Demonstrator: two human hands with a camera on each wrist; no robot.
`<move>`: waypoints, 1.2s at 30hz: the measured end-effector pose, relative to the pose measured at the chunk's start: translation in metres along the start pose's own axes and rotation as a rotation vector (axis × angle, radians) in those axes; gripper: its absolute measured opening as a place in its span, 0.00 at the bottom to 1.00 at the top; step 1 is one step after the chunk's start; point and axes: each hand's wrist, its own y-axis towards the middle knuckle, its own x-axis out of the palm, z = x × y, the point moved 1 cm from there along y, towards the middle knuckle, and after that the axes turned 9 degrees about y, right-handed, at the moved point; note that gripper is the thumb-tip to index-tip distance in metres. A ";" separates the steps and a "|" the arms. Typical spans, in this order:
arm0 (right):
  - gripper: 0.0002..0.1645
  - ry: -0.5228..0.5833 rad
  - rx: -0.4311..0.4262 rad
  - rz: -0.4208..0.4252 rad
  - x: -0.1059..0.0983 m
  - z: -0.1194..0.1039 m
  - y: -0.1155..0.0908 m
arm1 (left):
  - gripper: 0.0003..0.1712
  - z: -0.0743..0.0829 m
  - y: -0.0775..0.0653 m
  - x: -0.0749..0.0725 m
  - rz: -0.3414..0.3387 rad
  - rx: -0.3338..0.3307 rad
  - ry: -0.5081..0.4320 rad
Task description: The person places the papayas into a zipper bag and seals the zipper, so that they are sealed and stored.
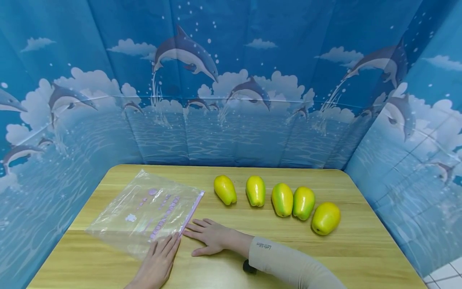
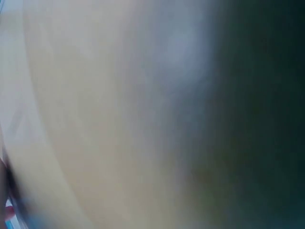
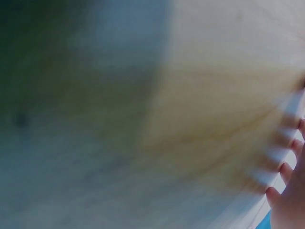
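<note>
A clear plastic zip bag with purple printing lies flat on the left part of the table, its purple zip strip facing right. My left hand rests on the bag's near corner, fingers straight and close together. Beside it my right hand lies palm down with spread fingers, its fingertips at the near end of the zip strip. In the right wrist view, fingers show at the right edge. The left wrist view is mostly blurred tabletop and a dark shape.
Several yellow-green, mango-like fruits stand in a loose row on the wooden table, from one left of centre to one at the right. A dolphin-print curtain encloses the back and sides. A small black object sits under the right forearm.
</note>
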 end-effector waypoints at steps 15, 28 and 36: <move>0.41 0.006 0.007 0.006 -0.002 -0.001 -0.001 | 0.29 -0.003 0.004 -0.003 0.089 -0.057 0.017; 0.41 -0.008 -0.002 0.010 -0.001 -0.001 -0.001 | 0.31 -0.004 0.005 -0.009 0.126 -0.146 0.065; 0.41 -0.003 -0.003 0.008 -0.002 -0.001 -0.001 | 0.32 -0.004 0.006 -0.007 0.141 -0.171 0.071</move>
